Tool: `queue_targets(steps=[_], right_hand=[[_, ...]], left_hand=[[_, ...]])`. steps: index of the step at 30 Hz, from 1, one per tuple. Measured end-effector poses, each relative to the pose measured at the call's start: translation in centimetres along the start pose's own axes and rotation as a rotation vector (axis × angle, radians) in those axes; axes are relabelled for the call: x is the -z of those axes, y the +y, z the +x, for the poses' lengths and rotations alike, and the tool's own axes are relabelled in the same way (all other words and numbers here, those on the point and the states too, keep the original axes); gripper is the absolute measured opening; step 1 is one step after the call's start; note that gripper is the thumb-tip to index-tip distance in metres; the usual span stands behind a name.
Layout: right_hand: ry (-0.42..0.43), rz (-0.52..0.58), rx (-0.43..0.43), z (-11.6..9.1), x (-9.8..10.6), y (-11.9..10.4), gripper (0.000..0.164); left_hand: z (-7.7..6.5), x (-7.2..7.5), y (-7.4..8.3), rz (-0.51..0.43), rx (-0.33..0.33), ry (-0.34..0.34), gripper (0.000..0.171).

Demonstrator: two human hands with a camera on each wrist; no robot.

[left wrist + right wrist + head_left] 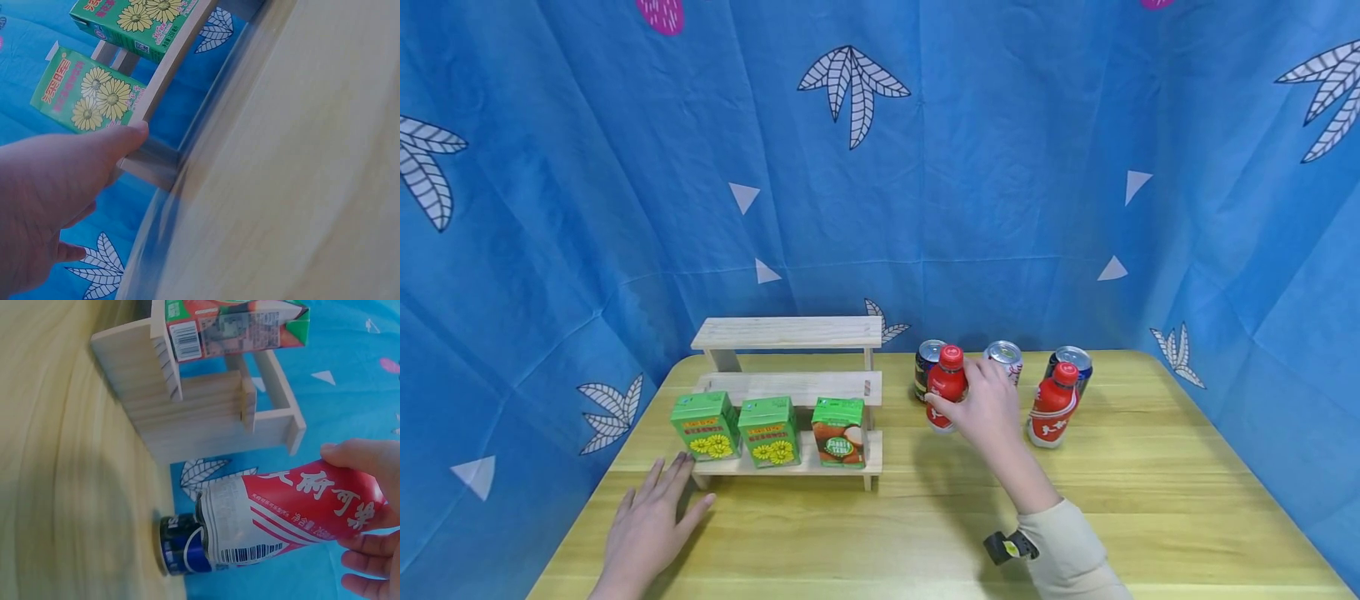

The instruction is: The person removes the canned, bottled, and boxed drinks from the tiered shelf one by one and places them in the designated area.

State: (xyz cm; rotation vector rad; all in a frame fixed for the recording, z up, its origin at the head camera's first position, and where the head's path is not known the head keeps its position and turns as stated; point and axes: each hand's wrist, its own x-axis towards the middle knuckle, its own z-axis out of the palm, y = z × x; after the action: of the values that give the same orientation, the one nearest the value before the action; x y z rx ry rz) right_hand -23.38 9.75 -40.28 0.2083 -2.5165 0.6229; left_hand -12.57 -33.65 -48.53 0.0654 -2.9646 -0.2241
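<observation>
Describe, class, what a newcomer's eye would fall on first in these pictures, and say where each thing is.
Probably the red bottle gripped by the right hand, just right of the shelf and vivid against the blue curtain at the back. Next, most likely, come the three green cartons, in a row on the shelf's lowest tier, with the left hand at its left end.
</observation>
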Motion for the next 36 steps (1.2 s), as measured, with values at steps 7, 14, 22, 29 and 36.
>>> queue_targets(steps=[7, 14, 22, 29, 36], right_hand=[[-0.038, -0.02, -0.037, -0.4, -0.1, 1.1, 0.068], [-0.066, -0.018, -0.081, -0.9, -0.6, 2.2, 0.074], [-0.054, -0.033, -0.1, -1.3, -1.2, 3.5, 0.076], [-0.069, -0.06, -0.124, -1.4, -1.7, 4.2, 0.08], [-0.049, -0.053, -0.122, -1.5, -2.1, 4.6, 0.082]], left_hand=[[-0.1, 0.0, -0.1, 0.002, 0.003, -0.001, 0.083], [-0.1, 0.1, 0.0, 0.009, 0.005, -0.005, 0.084], [0.0, 0.0, 0.0, 0.005, 0.005, -0.006, 0.082], [-0.1, 0.0, 0.1, 0.004, -0.006, 0.019, 0.08], [-0.2, 0.2, 0.2, 0.006, -0.005, 0.013, 0.079]])
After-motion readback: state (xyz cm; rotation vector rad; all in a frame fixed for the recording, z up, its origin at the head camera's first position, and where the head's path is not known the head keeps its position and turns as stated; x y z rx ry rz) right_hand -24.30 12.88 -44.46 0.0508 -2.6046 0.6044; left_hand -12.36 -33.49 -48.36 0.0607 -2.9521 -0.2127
